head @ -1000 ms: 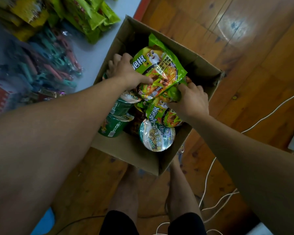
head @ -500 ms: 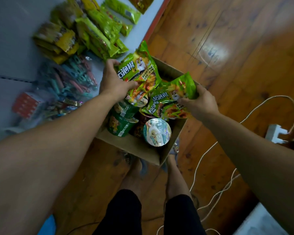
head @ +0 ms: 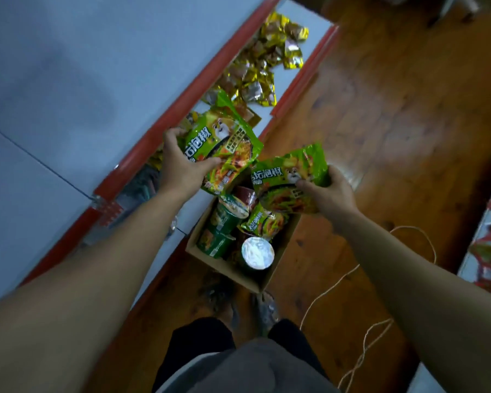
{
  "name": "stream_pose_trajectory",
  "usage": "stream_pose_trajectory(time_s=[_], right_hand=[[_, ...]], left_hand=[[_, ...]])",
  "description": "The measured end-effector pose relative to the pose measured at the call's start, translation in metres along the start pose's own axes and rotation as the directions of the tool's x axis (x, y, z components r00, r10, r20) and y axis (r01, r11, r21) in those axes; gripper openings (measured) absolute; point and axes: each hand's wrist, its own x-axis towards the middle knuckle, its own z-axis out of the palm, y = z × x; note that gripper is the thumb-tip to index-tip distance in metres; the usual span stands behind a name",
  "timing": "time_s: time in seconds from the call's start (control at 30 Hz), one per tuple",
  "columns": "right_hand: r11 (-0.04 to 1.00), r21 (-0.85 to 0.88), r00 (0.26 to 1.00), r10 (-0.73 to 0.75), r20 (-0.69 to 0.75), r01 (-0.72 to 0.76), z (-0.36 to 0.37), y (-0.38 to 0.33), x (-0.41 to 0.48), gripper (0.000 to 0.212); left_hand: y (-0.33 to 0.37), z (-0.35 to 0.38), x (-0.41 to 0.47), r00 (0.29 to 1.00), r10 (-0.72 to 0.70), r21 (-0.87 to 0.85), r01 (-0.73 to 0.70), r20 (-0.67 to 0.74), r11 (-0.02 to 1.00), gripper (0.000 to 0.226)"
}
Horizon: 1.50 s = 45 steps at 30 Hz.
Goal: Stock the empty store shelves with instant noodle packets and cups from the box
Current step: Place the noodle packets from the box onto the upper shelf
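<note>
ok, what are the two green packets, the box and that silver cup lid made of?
Left packet, held by the left hand, and right packet, in the right hand: glossy printed plastic film, probably; crinkled, with highlights. Box: matte brown cardboard, folded edges. Cup lid: shiny silvery foil, by its look.

Left grip (head: 182, 168) and right grip (head: 328, 192) both clasping

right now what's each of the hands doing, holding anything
Left hand: grips a green noodle packet, lifted above the box.
Right hand: grips a second green noodle packet.
</note>
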Motion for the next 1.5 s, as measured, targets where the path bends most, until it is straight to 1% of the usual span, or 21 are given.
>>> stream_pose_trajectory(time_s=[0.07, 0.13, 0.2, 0.27, 0.37, 0.47, 0.53, 0.67, 0.77, 0.83, 0.93, 1.03, 1.13, 1.23, 1.33, 1.4, 1.5], right_hand=[[0.996, 0.037, 0.996, -0.078, 0.045, 0.076, -0.015, -0.026, -0.016, 0.031], [0.988, 0.029, 0.986, -0.155, 0.064, 0.153, -0.031, -0.047, -0.031, 0.024], [0.975, 0.05, 0.971, -0.219, 0.094, 0.215, -0.046, -0.074, -0.045, 0.025], [0.957, 0.09, 0.949, -0.286, 0.135, 0.276, -0.06, -0.105, -0.063, 0.031], [0.908, 0.172, 0.896, -0.411, 0.171, 0.383, -0.072, -0.155, -0.096, 0.037], [0.838, 0.236, 0.819, -0.537, 0.201, 0.491, -0.077, -0.202, -0.124, 0.048], [0.791, 0.281, 0.765, -0.604, 0.222, 0.543, -0.075, -0.232, -0.145, 0.042], [0.712, 0.383, 0.674, -0.693, 0.255, 0.588, -0.063, -0.284, -0.184, 0.034], [0.652, 0.452, 0.603, -0.75, 0.271, 0.608, -0.049, -0.319, -0.209, 0.026], [0.623, 0.51, 0.561, -0.774, 0.292, 0.594, -0.035, -0.339, -0.226, 0.024], [0.595, 0.559, 0.508, -0.798, 0.325, 0.577, -0.009, -0.366, -0.25, 0.029], [0.582, 0.588, 0.476, -0.809, 0.346, 0.562, 0.02, -0.394, -0.27, 0.028], [0.566, 0.627, 0.458, -0.818, 0.348, 0.535, 0.049, -0.421, -0.287, 0.028], [0.561, 0.681, 0.463, -0.814, 0.351, 0.471, 0.075, -0.444, -0.299, 0.026], [0.548, 0.731, 0.475, -0.81, 0.343, 0.406, 0.096, -0.467, -0.306, 0.025], [0.541, 0.755, 0.485, -0.806, 0.339, 0.37, 0.108, -0.482, -0.311, 0.023], [0.557, 0.749, 0.493, -0.795, 0.354, 0.36, 0.129, -0.5, -0.316, 0.023]], left_hand=[[0.023, -0.021, -0.02, 0.998, 0.032, -0.008, -0.032, -0.049, 0.999, 0.069], [0.046, -0.042, -0.042, 0.992, 0.055, -0.016, -0.057, -0.111, 0.998, 0.069], [0.073, -0.064, -0.064, 0.976, 0.115, -0.019, -0.121, -0.187, 0.993, 0.071], [0.102, -0.089, -0.088, 0.946, 0.195, -0.007, -0.204, -0.258, 0.979, 0.072], [0.141, -0.13, -0.127, 0.886, 0.3, 0.034, -0.308, -0.354, 0.951, 0.07], [0.174, -0.175, -0.161, 0.807, 0.371, 0.053, -0.392, -0.459, 0.919, 0.068], [0.193, -0.206, -0.181, 0.74, 0.41, 0.077, -0.44, -0.533, 0.895, 0.07], [0.224, -0.265, -0.22, 0.633, 0.457, 0.15, -0.478, -0.625, 0.866, 0.068], [0.235, -0.31, -0.241, 0.568, 0.477, 0.201, -0.48, -0.671, 0.854, 0.068], [0.24, -0.339, -0.253, 0.54, 0.482, 0.221, -0.477, -0.69, 0.851, 0.069], [0.24, -0.386, -0.265, 0.507, 0.494, 0.249, -0.476, -0.706, 0.844, 0.073], [0.237, -0.432, -0.269, 0.481, 0.466, 0.252, -0.445, -0.742, 0.86, 0.073], [0.23, -0.472, -0.27, 0.437, 0.417, 0.241, -0.404, -0.797, 0.883, 0.072], [0.22, -0.51, -0.269, 0.423, 0.378, 0.223, -0.373, -0.823, 0.901, 0.076], [0.209, -0.541, -0.266, 0.438, 0.367, 0.238, -0.322, -0.82, 0.916, 0.079], [0.201, -0.555, -0.266, 0.477, 0.375, 0.26, -0.291, -0.795, 0.921, 0.077], [0.193, -0.567, -0.273, 0.583, 0.414, 0.329, -0.251, -0.699, 0.91, 0.073]])
